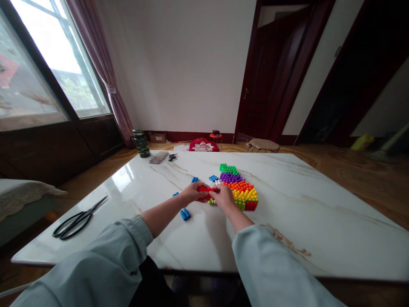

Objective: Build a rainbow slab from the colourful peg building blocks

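Marble-patterned table (319, 192): it spread out under both your arms, with all the work on its top.
Bead block (239, 186): it sat just beyond and to the right of your fingers, banded green, purple, orange, yellow and olive, with a red patch at its near right corner. Your right hand and wrist covered part of its near left side.
Scissors (81, 219): these lay well apart to your left, black handles toward you and tips pointing away.
Flask (140, 143): it stood upright at the far left of the tabletop, camouflage-patterned.
Left hand (191, 194): you had its fingers closed around the left side of the red beads.
Right hand (223, 197): you had its fingertips pinched on the right side of the same beads.
Red beads (203, 189): they were between your two hands, partly hidden by your fingers; their exact number could not be told.
Blue pieces (184, 214): small groups lay around your hands, on the near and far sides.
White pieces (217, 181): they lay just past your right fingers, beside the block.
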The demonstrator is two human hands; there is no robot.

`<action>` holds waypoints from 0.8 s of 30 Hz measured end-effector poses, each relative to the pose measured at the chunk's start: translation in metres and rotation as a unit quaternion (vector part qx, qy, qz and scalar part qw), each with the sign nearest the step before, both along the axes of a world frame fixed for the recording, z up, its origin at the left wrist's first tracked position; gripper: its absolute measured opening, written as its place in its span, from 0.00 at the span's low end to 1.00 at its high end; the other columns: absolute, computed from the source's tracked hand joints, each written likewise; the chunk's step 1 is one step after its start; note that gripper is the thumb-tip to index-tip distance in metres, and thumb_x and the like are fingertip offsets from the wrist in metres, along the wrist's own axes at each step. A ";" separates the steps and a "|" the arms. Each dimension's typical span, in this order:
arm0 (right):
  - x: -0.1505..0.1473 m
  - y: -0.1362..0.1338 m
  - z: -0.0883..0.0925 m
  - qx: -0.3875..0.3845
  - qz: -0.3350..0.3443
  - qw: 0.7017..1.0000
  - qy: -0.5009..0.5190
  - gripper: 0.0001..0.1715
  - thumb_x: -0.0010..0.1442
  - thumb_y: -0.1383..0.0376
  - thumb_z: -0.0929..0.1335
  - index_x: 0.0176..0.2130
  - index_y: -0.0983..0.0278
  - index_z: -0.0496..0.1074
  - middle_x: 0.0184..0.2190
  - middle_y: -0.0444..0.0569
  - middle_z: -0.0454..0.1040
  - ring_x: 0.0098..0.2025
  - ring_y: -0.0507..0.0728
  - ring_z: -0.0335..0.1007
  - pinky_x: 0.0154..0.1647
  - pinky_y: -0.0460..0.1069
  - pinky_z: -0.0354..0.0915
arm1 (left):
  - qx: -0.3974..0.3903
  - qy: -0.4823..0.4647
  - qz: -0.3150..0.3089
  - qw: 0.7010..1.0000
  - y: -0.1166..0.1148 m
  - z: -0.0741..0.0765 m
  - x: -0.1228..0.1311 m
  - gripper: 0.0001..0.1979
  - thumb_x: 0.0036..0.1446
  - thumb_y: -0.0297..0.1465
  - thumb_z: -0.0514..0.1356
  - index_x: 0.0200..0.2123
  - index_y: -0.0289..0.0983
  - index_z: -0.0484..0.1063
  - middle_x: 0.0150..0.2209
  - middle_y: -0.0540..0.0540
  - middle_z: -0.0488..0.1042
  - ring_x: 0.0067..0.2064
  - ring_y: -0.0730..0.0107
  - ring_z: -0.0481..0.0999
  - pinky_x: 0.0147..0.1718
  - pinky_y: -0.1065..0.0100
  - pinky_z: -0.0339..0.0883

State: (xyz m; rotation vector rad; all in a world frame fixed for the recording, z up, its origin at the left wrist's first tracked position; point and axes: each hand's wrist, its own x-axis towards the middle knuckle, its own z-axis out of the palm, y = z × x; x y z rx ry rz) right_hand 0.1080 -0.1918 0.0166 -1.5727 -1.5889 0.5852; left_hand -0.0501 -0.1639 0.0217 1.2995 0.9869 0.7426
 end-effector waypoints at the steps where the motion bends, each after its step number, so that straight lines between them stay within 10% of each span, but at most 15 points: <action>1: 0.001 0.000 0.002 0.005 -0.012 1.000 0.008 0.03 0.49 0.67 0.70 0.28 0.64 0.75 0.26 0.47 0.78 0.30 0.55 0.74 0.33 0.46 0.65 | 0.018 0.020 0.011 1.000 0.001 0.001 0.001 0.21 0.44 0.32 0.72 0.40 0.32 0.71 0.31 0.42 0.78 0.32 0.65 0.80 0.35 0.64 0.75; 9: 0.007 0.002 0.000 -0.007 -0.022 1.000 0.010 0.02 0.49 0.67 0.69 0.26 0.64 0.74 0.23 0.46 0.77 0.26 0.53 0.73 0.29 0.45 0.66 | 0.149 0.187 0.115 0.964 0.024 0.000 -0.026 0.13 0.48 0.27 0.62 0.40 0.35 0.74 0.34 0.45 0.78 0.31 0.70 0.76 0.30 0.71 0.70; 15: -0.008 0.002 -0.018 -0.102 0.093 0.990 0.034 0.03 0.46 0.71 0.71 0.27 0.64 0.75 0.20 0.44 0.76 0.23 0.53 0.73 0.28 0.44 0.67 | 0.224 0.303 0.041 0.925 0.024 -0.005 -0.039 0.09 0.43 0.25 0.64 0.31 0.38 0.79 0.29 0.49 0.78 0.35 0.66 0.76 0.42 0.69 0.68; 20: -0.018 0.010 -0.005 0.012 0.021 0.999 -0.042 0.06 0.51 0.71 0.68 0.30 0.63 0.77 0.32 0.49 0.80 0.37 0.56 0.75 0.41 0.47 0.67 | 0.294 0.354 -0.014 0.888 0.020 -0.007 -0.024 0.16 0.48 0.22 0.60 0.40 0.43 0.79 0.45 0.47 0.78 0.49 0.60 0.73 0.53 0.62 0.62; 24: -0.021 0.011 0.001 0.011 -0.006 0.997 -0.080 0.08 0.54 0.70 0.67 0.33 0.63 0.77 0.35 0.50 0.79 0.39 0.56 0.74 0.43 0.48 0.66 | 0.370 0.456 -0.110 0.802 0.026 -0.014 -0.007 0.20 0.48 0.19 0.58 0.43 0.42 0.77 0.50 0.44 0.74 0.53 0.54 0.69 0.54 0.56 0.62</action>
